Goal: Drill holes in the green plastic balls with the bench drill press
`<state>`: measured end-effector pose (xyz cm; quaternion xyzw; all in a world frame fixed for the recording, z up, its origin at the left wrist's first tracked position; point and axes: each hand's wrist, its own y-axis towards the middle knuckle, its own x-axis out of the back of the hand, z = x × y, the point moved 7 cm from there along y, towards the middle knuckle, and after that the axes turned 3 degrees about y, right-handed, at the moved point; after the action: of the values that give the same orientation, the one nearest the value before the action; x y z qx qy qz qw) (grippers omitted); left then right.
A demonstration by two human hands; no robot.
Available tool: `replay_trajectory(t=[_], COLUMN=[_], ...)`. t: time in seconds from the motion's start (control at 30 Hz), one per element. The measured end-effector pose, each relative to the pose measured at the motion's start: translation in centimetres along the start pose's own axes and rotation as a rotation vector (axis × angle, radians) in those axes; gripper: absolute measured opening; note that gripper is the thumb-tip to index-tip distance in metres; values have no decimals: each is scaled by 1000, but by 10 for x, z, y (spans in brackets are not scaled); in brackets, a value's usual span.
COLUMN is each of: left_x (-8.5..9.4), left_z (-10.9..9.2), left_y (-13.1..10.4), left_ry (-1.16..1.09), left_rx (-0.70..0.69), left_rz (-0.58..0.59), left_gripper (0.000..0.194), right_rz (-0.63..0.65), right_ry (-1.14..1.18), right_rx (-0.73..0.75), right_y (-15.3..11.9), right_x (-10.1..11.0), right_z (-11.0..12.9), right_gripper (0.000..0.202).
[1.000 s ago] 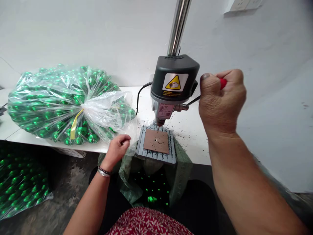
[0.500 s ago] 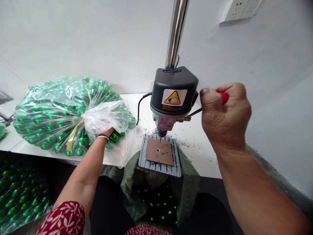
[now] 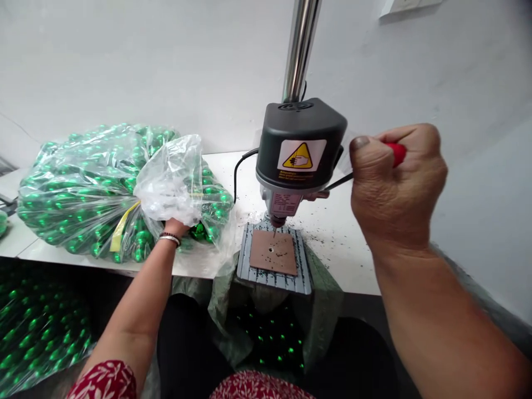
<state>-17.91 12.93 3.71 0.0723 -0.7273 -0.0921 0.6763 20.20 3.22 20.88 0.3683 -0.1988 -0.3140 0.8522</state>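
My right hand (image 3: 399, 188) is wrapped round the red knob (image 3: 399, 154) of the feed lever on a small drill press (image 3: 301, 141). Under its bit, a brown square pad (image 3: 274, 260) with a small hole lies on the grooved metal base (image 3: 246, 270); no ball is on it. My left hand (image 3: 177, 226) reaches into the mouth of a clear plastic bag (image 3: 166, 183) full of shiny green balls (image 3: 143, 238). Its fingers are hidden by the crumpled plastic, so what they touch cannot be made out.
Dark shavings are scattered over the white table (image 3: 344, 266). A black cable (image 3: 236, 177) runs behind the drill press. Below the base hangs a green sack (image 3: 322, 310) with green balls inside. Another bag of green balls (image 3: 37, 332) stands low at the left.
My left hand has gone deeper under the bag's plastic, which now bunches up higher over it. My right hand stays on the lever knob. The view has shifted slightly.
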Motion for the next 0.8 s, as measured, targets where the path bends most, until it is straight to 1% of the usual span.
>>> replay_trajectory(t=[0.03, 0.07, 0.1, 0.17, 0.23, 0.33, 0.37, 0.4, 0.43, 0.47, 0.53, 0.57, 0.63, 0.67, 0.7, 0.73, 0.77, 0.8], left_x=[-4, -6, -8, -6, 7, 32, 37, 36, 28, 21, 10, 7, 5, 6, 12, 21, 33, 46], left_z=[-10, -18, -28, -44, -53, -60, -65, -71, -83, -96, -121, -130, -140, -141, -140, -137, -135, -135], left_y=[-5, -11, -19, -36, -60, -107, -122, -133, -141, -146, -151, -151, -150, -150, -151, -153, -156, -159], left_ry=[-46, -142, -192, -290, -412, -623, -746, -930, -1173, -1375, -1586, -1638, -1629, -1600, -1533, -1422, -1286, -1143], left_rx=[21, 56, 64, 97, 184, 351, 385, 419, 449, 466, 482, 493, 495, 491, 472, 432, 372, 291], left_rz=[-6, -23, -30, -70, -183, -396, -414, -388, -267, -143, 34, 91, 126, 121, 75, -14, -127, -241], left_gripper=[42, 44, 45, 46, 43, 38, 37, 34, 34, 39, 49, 54, 57, 55, 49, 43, 39, 38], right_rz=[-1, -1, -2, 1, 8, 22, 20, 13, 1, -12, -19, -15, -14, -17, -24, -31, -36, -37], right_ry=[-8, -16, -20, -18, -17, -19, -15, -6, 8, 24, 50, 57, 55, 50, 46, 44, 47, 56], right_rx=[1, 2, 2, -5, -20, -28, -21, -10, 7, 27, 61, 75, 95, 105, 116, 127, 136, 144], right_y=[0, 0, 0, 0, 1, 1, 1, 1, 1, 1, 0, 0, 0, 0, 0, 0, 0, 0], right_x=[0, 0, 0, 0, 0, -2, -2, -2, -2, -1, -1, -2, -2, -2, -2, -2, -2, -2], right_z=[0, 0, 1, 0, -1, -1, -1, -1, 0, 0, 0, 0, -2, -3, -3, -4, -4, -5], right_gripper=[40, 42, 44, 47, 48, 45, 45, 46, 48, 49, 51, 51, 49, 48, 48, 47, 47, 47])
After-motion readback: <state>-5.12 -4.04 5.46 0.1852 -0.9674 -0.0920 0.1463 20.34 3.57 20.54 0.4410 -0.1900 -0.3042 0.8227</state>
